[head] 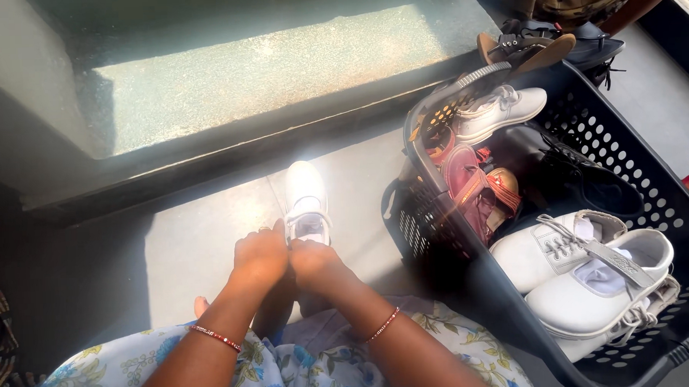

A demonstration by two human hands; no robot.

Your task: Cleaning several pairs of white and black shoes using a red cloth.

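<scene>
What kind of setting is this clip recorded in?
Probably a home doorway or porch: a sunlit stone step, a tiled floor, and a dark plastic basket full of shoes beside a person handling a white shoe.

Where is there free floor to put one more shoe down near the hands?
Bare floor lies left of the left hand, between it and the step. A narrow strip is also free between the white shoe that both hands touch and the dark basket. The basket is crowded with shoes, right hand close beside it.
</scene>
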